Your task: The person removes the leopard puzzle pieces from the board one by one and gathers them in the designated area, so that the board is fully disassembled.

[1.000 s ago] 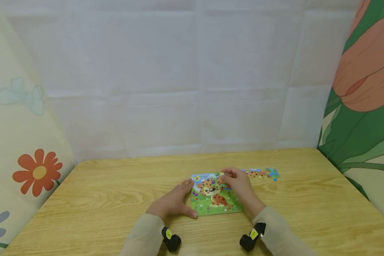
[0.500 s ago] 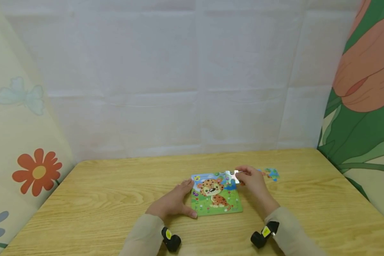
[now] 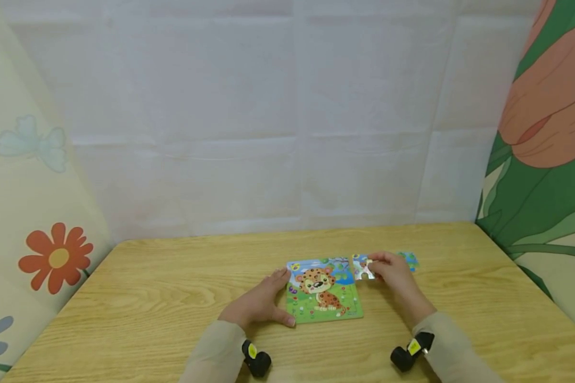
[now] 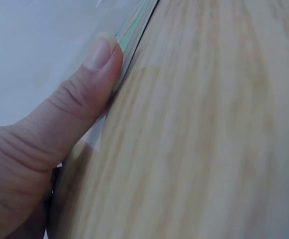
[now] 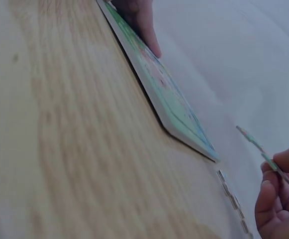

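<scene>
A square leopard jigsaw puzzle (image 3: pixel 321 314) lies flat on the table. My left hand (image 3: pixel 256 302) rests at its left side, fingers touching the left edge and thumb at the near left corner; in the left wrist view that thumb (image 4: pixel 79 87) lies against the board's edge. Just right of the board, my right hand (image 3: pixel 399 274) pinches a jigsaw piece (image 3: pixel 363 266), which shines with glare. The right wrist view shows the pinched piece (image 5: pixel 269 162) edge-on, raised between thumb and fingers. It may be more than one joined piece; I cannot tell.
Loose jigsaw pieces (image 3: pixel 411 260) lie on the wooden table (image 3: pixel 172 287) at the far right of the board, partly behind my right hand. A white sheet (image 3: pixel 268 117) hangs behind the table, with printed floral panels (image 3: pixel 546 117) at the sides.
My right hand has moved right, from over the board's upper right area to beside the board, carrying the jigsaw piece. My left hand and the board have stayed put.
</scene>
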Demonstrator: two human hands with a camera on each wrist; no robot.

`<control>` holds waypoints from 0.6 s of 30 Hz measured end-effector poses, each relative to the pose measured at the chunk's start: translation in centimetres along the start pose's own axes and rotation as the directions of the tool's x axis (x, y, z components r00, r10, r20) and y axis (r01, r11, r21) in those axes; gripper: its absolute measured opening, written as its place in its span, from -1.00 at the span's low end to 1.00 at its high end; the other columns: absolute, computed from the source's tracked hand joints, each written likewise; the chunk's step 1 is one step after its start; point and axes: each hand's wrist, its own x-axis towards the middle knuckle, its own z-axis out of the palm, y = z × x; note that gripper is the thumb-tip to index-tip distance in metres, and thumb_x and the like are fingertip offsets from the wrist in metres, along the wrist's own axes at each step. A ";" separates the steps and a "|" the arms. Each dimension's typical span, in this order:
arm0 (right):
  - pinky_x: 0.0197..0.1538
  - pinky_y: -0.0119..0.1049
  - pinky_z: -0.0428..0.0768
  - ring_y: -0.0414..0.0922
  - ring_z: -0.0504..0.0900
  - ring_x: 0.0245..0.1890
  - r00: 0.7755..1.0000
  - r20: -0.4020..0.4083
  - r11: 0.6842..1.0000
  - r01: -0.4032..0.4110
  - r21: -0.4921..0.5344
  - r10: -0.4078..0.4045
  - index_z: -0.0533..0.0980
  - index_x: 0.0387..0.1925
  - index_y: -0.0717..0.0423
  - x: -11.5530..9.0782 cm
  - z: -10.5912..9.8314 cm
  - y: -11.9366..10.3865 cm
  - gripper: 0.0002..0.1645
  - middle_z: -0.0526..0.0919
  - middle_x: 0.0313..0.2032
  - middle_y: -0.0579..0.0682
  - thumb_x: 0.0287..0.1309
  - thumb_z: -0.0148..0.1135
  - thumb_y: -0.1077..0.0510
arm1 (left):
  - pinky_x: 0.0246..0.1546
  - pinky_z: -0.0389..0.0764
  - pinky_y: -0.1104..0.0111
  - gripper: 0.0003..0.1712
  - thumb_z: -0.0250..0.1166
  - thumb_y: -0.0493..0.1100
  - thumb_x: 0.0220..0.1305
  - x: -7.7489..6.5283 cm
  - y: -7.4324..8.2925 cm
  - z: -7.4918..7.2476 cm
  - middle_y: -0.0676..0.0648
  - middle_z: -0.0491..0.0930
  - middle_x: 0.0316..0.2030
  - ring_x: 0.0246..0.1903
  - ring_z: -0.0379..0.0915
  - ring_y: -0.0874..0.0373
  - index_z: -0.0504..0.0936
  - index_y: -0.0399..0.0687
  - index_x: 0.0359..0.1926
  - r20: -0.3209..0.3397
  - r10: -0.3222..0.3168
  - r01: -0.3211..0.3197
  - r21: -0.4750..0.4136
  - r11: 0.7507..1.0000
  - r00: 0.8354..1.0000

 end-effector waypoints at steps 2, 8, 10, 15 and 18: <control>-0.52 -0.40 0.42 -0.23 0.39 -0.58 1.000 0.007 1.000 -0.008 -0.025 0.008 0.46 -0.03 0.44 -0.1 -0.2 0.1 -0.63 0.54 -0.51 -0.09 0.11 0.10 0.34 | 0.39 -0.13 0.00 0.33 0.51 0.15 -0.28 0.0 0.0 0.0 -0.22 -0.12 0.43 0.41 -0.28 -0.16 -0.03 -0.29 0.40 0.000 0.001 -0.001 0.000 1.000 1.000; -0.53 -0.41 0.49 -0.23 0.42 -0.55 0.998 0.001 0.997 -0.057 -0.057 0.057 0.48 -0.03 0.41 -0.3 -0.5 0.8 -0.62 0.59 -0.33 0.02 0.09 0.13 0.32 | 0.38 -0.12 0.00 0.33 0.51 0.15 -0.29 0.0 -0.1 0.1 -0.23 -0.11 0.42 0.41 -0.26 -0.17 -0.02 -0.31 0.39 -0.007 0.009 -0.009 0.002 1.000 1.000; -0.52 -0.42 0.49 -0.23 0.42 -0.54 0.998 -0.002 0.997 -0.060 -0.056 0.060 0.49 -0.04 0.41 -0.3 -0.5 1.0 -0.62 0.59 -0.29 0.04 0.07 0.13 0.32 | 0.38 -0.11 -0.01 0.33 0.52 0.14 -0.29 0.0 -0.1 0.1 -0.25 -0.10 0.42 0.40 -0.25 -0.18 -0.01 -0.32 0.39 -0.012 0.013 -0.013 0.008 1.000 1.000; -0.52 -0.41 0.51 -0.24 0.45 -0.56 0.999 0.006 0.996 -0.037 -0.085 0.037 0.50 -0.09 0.42 -0.1 -0.5 1.3 -0.61 0.60 -0.44 -0.04 -0.01 0.20 0.32 | 0.38 -0.10 -0.01 0.32 0.52 0.14 -0.29 0.0 -0.1 0.0 -0.25 -0.09 0.42 0.40 -0.24 -0.18 0.00 -0.32 0.39 -0.017 0.020 -0.019 0.013 1.000 1.000; -0.52 -0.39 0.52 -0.25 0.47 -0.59 1.000 0.017 0.993 -0.017 -0.120 0.019 0.51 -0.13 0.43 0.0 -0.4 1.4 -0.62 0.59 -0.51 -0.09 -0.06 0.25 0.34 | 0.38 -0.10 -0.01 0.32 0.52 0.14 -0.29 0.0 -0.1 0.0 -0.25 -0.10 0.42 0.40 -0.25 -0.18 -0.01 -0.31 0.39 -0.015 0.016 -0.016 0.012 1.000 1.000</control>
